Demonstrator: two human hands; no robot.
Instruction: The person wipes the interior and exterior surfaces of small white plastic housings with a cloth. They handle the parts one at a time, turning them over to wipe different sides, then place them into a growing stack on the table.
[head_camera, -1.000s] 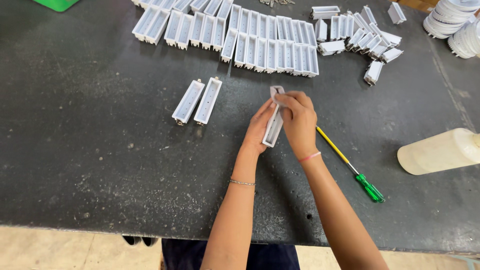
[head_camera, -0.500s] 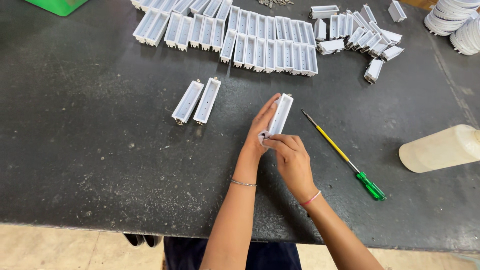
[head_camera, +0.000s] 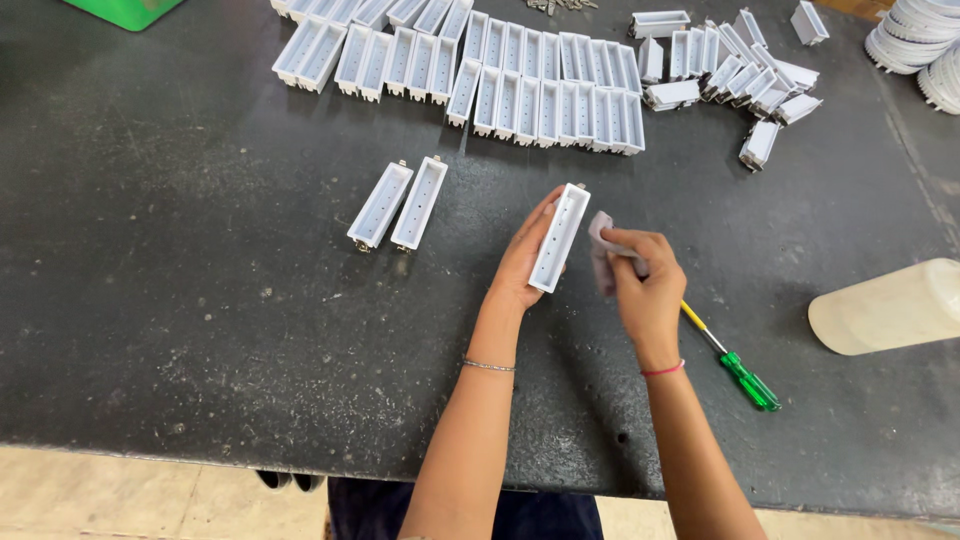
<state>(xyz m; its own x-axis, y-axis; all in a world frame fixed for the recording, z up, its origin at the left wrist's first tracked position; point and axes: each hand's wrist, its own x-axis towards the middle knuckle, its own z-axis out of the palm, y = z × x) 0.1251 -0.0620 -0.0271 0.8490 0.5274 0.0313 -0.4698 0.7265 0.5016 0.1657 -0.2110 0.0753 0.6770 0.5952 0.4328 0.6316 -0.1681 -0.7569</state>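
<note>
My left hand (head_camera: 522, 262) holds a long white plastic housing (head_camera: 559, 238) upright over the dark table, its open channel facing right. Just to the right of it, my right hand (head_camera: 645, 290) pinches a small pale cloth or film piece (head_camera: 601, 252) close beside the housing. Two more white housings (head_camera: 399, 204) lie side by side on the table to the left. A screwdriver with a yellow shaft and green handle (head_camera: 738, 368) lies under and to the right of my right wrist.
A long row of white housings (head_camera: 480, 70) runs along the far side of the dark table (head_camera: 180, 300). A loose pile of shorter white parts (head_camera: 735, 75) lies at the back right. A translucent bottle (head_camera: 890, 305) lies at the right edge; stacked white rings (head_camera: 915, 35) and a green bin (head_camera: 125, 10) sit in the corners.
My right hand has come off the housing and drawn back to its right with the pale piece. My left hand has kept the housing and tilted it more upright.
</note>
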